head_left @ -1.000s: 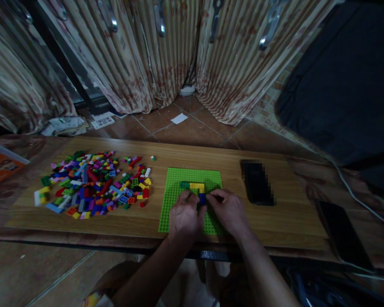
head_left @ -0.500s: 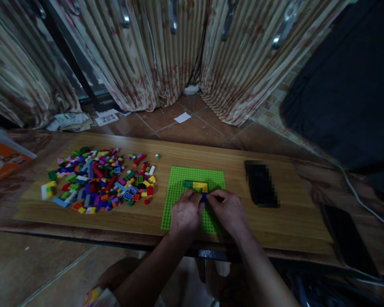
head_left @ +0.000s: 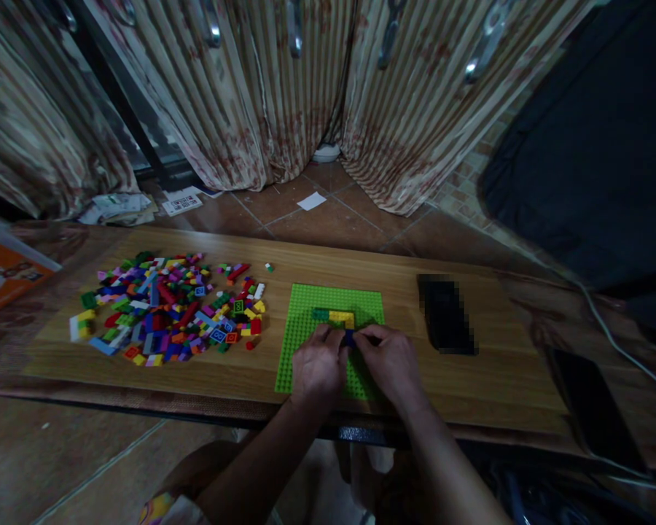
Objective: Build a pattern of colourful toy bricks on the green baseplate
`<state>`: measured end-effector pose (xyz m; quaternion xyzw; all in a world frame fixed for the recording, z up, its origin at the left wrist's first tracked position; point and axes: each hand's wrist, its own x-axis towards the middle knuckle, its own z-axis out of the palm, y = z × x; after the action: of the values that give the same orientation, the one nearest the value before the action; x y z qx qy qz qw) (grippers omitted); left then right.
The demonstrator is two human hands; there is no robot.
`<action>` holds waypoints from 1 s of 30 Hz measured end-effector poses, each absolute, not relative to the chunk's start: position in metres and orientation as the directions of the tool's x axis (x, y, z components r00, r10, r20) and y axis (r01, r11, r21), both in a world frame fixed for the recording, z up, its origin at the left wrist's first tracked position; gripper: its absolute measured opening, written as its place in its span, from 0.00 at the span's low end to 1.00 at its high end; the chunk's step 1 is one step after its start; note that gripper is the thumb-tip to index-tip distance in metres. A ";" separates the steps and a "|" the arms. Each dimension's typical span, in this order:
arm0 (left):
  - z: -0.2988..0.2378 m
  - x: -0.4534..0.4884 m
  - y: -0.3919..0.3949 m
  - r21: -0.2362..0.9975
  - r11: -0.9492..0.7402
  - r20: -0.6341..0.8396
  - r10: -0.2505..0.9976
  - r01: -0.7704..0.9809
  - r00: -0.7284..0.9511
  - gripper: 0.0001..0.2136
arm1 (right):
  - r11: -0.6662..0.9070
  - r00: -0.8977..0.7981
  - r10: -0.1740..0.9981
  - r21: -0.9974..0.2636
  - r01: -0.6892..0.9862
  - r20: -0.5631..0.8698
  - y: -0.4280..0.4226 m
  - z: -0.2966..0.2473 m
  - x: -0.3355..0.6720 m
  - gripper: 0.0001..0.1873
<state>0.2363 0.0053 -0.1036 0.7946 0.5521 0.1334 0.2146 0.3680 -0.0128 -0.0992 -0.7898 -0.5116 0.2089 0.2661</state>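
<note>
A bright green studded baseplate (head_left: 336, 293) lies on the wooden board, partly covered by my hands. On it, a green brick (head_left: 321, 314) and yellow bricks (head_left: 342, 318) form a short row that bends toward me at its right end. Just below that bend is a dark blue brick (head_left: 349, 337), pinched between the fingers of both hands. My left hand (head_left: 320, 364) closes on its left side, with the fingertips partly hidden. From the right, my right hand (head_left: 389, 359) grips it between thumb and finger.
A wide heap of mixed toy bricks (head_left: 169, 310) spreads over the left of the wooden board (head_left: 486, 386). A black phone-like object (head_left: 448, 317), partly pixelated, lies right of the baseplate. Another dark flat device (head_left: 595, 408) rests at the far right. An orange-labelled container (head_left: 11, 270) stands far left.
</note>
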 end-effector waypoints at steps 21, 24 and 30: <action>-0.111 0.236 0.005 0.351 -0.465 0.035 0.874 0.813 0.485 0.14 | -0.322 0.388 0.921 -0.643 0.695 -0.042 -0.010 -0.101 0.367 0.13; -0.111 0.235 0.005 0.383 -0.458 0.037 0.875 0.802 0.482 0.14 | -0.319 0.383 0.923 -0.655 0.685 -0.050 -0.009 -0.102 0.368 0.13; -0.114 0.220 0.009 0.608 -0.457 0.109 0.858 0.649 0.502 0.15 | -0.285 0.360 0.932 -0.684 0.672 -0.035 -0.012 -0.099 0.381 0.15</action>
<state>0.2204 0.0091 -0.1137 0.8284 0.4549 0.2054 0.2544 0.3808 -0.0124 -0.0991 -0.7705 -0.5205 0.2213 0.2941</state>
